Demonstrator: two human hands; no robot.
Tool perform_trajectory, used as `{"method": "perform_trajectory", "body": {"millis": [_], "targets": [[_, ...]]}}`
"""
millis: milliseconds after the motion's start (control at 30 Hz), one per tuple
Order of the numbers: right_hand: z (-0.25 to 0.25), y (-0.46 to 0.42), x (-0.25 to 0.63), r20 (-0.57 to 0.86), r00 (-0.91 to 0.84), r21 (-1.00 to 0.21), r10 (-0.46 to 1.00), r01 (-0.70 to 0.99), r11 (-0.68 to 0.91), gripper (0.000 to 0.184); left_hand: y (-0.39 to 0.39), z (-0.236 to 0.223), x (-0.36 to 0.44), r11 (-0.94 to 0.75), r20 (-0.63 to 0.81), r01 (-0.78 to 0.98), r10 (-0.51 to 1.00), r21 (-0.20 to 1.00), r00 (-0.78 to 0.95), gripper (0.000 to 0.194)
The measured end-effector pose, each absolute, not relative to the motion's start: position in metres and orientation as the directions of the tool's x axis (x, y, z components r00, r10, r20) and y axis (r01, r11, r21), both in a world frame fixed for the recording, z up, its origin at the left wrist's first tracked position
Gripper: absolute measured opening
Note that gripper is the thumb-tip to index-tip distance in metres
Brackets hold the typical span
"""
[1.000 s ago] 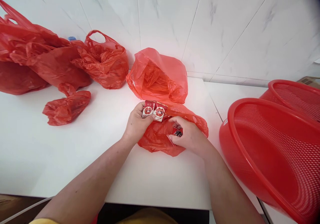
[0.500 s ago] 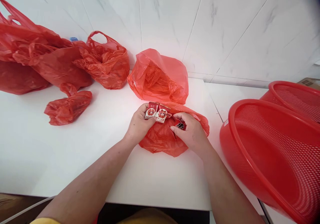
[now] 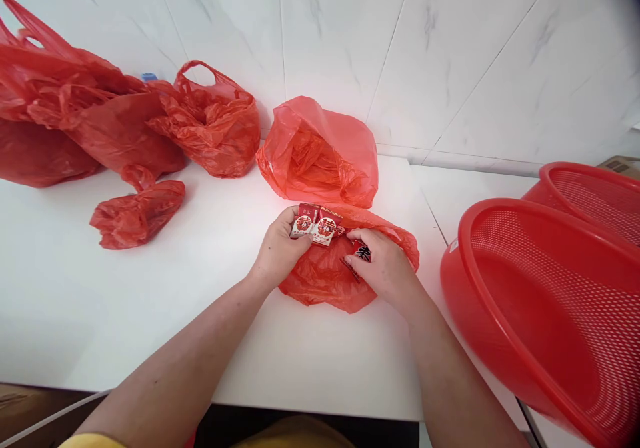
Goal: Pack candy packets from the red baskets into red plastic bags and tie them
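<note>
My left hand is closed round two small red and white packets, fanned side by side above a flat red plastic bag on the white table. My right hand rests on the same bag, its fingers pinched on a small red packet with black characters. The two hands are a short gap apart. An open red plastic bag stands just behind them against the wall.
Several more red plastic bags lie at the back left: a large one, a handled one and a small crumpled one. Two red perforated plastic baskets stand at the right. The white marble-tiled wall closes off the back.
My right hand has lifted the small packet with black characters up and slightly rightward, closer to the packets in my left hand. My left hand has barely moved.
</note>
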State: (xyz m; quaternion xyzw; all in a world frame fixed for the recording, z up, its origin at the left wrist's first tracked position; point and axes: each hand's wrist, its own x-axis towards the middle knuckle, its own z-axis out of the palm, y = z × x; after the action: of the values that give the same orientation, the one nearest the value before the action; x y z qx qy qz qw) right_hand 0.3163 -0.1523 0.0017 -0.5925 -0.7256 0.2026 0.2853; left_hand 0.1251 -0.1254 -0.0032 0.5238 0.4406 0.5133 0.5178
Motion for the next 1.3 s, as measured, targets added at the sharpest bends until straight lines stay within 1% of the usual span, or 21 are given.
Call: {"method": "perform_trajectory", "body": {"millis": [200,600,833,1067,1300], "targets": [[0.0015,-0.1519,0.3155,0.171,-0.146,-0.642,0.974,0.734,0.223,0.029,-0.1257,-0.002,0.1252,-0.067,0.072,-0.055,0.994,0.996,0.085,0.038],[-0.0017,-0.1506,0.3171,0.159,-0.155,-0.622,0.975,0.751,0.221,0.03,-0.1258,-0.0022,0.1257,-0.055,0.058,-0.052,0.996,0.997,0.064,0.037],[-0.0016,-0.1516,0.3176,0.159,-0.16,-0.625,0.974,0.747,0.225,0.03,-0.1252,-0.0032,0.1249,-0.07,0.072,-0.035,0.995,0.997,0.065,0.037],[-0.003,-0.1505,0.3161,0.195,-0.16,-0.614,0.968,0.749,0.248,0.031,-0.1255,-0.0026,0.1248,-0.066,0.066,-0.013,0.996,0.998,0.056,0.037],[-0.0029,-0.1509,0.3115,0.257,-0.168,-0.63,0.952,0.718,0.297,0.024,-0.1256,-0.0011,0.1256,-0.054,0.054,-0.011,0.997,0.999,0.059,0.036]]}}
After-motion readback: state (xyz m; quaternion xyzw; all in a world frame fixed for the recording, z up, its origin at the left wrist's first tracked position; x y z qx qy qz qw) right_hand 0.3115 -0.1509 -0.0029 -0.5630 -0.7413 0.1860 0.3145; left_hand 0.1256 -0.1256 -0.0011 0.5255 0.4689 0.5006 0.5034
